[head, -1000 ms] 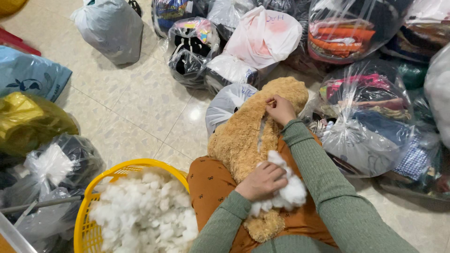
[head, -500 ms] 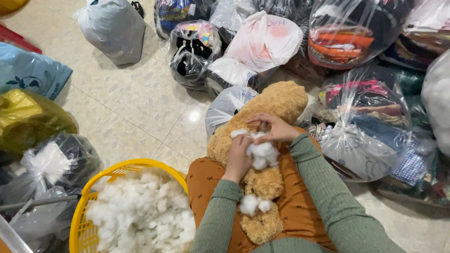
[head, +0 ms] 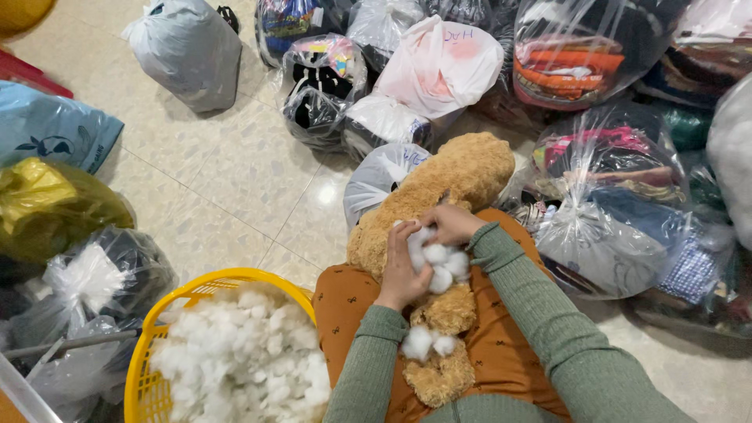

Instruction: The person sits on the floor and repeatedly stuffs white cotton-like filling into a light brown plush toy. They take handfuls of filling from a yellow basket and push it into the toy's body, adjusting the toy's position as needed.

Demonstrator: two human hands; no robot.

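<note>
**Both hands in a teddy's stuffing**

Head view: on the lap, the left hand point(head: 401, 270) cups white stuffing point(head: 435, 258) against the teddy point(head: 454, 176); the right hand point(head: 448, 225) pinches it from above. Yellow basket point(head: 188, 290) sits left; bags point(head: 603, 211) crowd right, bare floor point(head: 235, 180) ahead.

Pale speckled floor tiles point(head: 235, 180) gleam under overhead light, ringed by tied plastic bags point(head: 188, 51) of clothes.
</note>
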